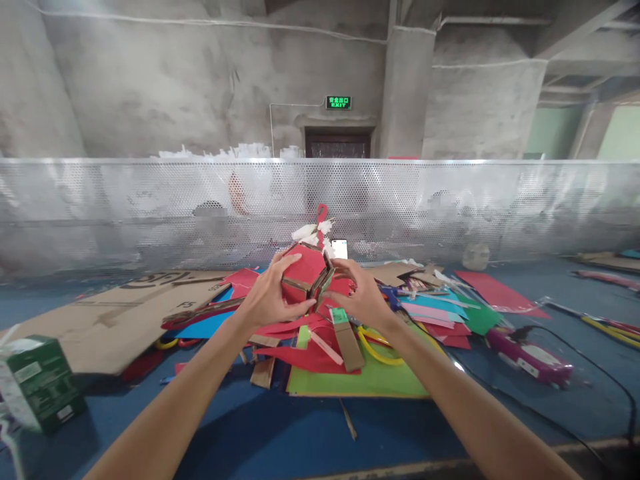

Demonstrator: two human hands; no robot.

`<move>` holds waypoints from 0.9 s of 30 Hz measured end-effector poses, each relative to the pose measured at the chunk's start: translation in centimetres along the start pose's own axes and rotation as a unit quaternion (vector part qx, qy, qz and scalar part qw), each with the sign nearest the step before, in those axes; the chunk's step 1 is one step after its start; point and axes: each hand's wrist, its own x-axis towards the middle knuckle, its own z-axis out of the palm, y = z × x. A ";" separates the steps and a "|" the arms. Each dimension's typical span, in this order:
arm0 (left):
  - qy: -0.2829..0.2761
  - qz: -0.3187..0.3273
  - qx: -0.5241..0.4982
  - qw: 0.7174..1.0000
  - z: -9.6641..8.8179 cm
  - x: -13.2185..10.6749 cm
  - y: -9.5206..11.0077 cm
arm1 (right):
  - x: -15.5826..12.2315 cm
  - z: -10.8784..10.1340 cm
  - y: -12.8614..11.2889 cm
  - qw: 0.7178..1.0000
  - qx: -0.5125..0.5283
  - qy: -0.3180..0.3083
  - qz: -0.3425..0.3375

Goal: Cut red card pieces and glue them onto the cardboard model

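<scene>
A hexagonal cardboard box [304, 267] faced with red paper is lifted above the heap of craft paper. Wrapped around its left side is my left hand [267, 293], thumb along the lower edge and fingers over the red face. My right hand [361, 293] pinches the box's right side, where bare brown cardboard edges show. Behind the box stand white paper flowers [306, 233] and a red curled paper strip [322, 213]. Beneath my hands lie red paper pieces [305, 359], a cardboard strip with a green label [347, 343] and a lime green sheet [360, 381].
A large cardboard sheet [115, 320] and a green box [43, 383] are at the left. On the right lie yellow-handled scissors [380, 350], coloured sheets [435, 310], a purple device [530, 357] and a black cable [613, 373]. A perforated metal screen [150, 207] borders the back.
</scene>
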 end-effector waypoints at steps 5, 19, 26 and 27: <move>-0.063 -0.117 -0.083 0.988 -0.9 1.3 1.4 | 0.0 0.2 0.0 0.998 0.043 -0.005 0.044; -0.155 -0.385 -0.262 0.871 -0.5 1.8 -1.0 | -0.4 2.2 1.1 0.978 0.099 -0.048 0.176; -0.150 -0.457 -0.304 0.823 0.3 1.4 -1.5 | -0.7 2.0 0.7 0.973 0.051 -0.089 0.205; -0.150 -0.464 -0.301 0.820 0.3 1.4 -1.5 | -0.7 2.0 0.8 0.973 0.045 -0.094 0.207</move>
